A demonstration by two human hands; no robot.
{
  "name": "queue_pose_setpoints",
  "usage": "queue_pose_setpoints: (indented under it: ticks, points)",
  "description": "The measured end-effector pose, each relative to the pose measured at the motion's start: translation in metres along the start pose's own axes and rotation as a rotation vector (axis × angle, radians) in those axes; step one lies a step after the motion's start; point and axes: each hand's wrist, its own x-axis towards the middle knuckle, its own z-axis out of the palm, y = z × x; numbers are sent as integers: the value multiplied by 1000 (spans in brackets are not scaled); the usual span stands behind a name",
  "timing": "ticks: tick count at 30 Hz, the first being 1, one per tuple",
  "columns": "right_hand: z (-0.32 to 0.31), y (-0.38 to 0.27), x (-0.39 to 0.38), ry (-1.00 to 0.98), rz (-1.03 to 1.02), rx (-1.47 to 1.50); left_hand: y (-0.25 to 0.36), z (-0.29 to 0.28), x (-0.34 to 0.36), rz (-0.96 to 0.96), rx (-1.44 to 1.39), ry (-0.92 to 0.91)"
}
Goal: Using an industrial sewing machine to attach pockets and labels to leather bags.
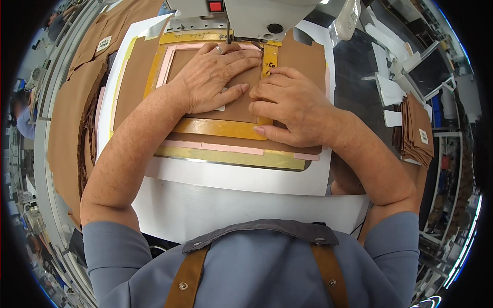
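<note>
My left hand (218,77) lies flat, fingers apart, on a brown fabric panel (241,110) inside a yellow rectangular frame (221,127). A ring shows on one finger, and a small white label peeks out under the palm. My right hand (295,105) is curled over the frame's right bar near its lower corner, thumb against the corner and fingertips bent over the inner edge. Pink strips (205,148) line parts of the work, which rests on a larger yellow-edged template. Just beyond my left fingertips stands the sewing machine head (257,15), its needle area partly hidden.
Brown fabric pieces (67,133) are piled on the left. At the right lies a stack of labelled brown pieces (415,131), with white scraps (393,90) behind it. A white sheet (231,177) spreads under the template. Another person (23,115) sits far left.
</note>
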Motion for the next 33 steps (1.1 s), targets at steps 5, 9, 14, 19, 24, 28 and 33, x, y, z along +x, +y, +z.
queue_pose_setpoints:
  ticks: [5, 9, 14, 19, 24, 28, 33]
  points:
    - [-5, -1, -3, -44, 10, 12, -1, 3, -1, -5, 3, -5]
    - [-3, 3, -1, -65, 17, 9, -3, 1, -1, 12, 19, 6]
    - [-2, 3, -2, -86, 29, 18, -2, 5, -4, 23, 50, 71]
    - [-3, 1, -8, -86, 17, 45, -5, 5, -4, 51, 21, 28]
    - [-3, -2, -5, -89, 19, 41, -7, 6, -4, 68, 12, 52]
    - [-3, -2, -6, -98, 19, 39, -6, 5, -4, 71, -11, 71]
    - [-2, -4, -9, -94, 57, 70, -8, 3, -3, 101, -60, 97]
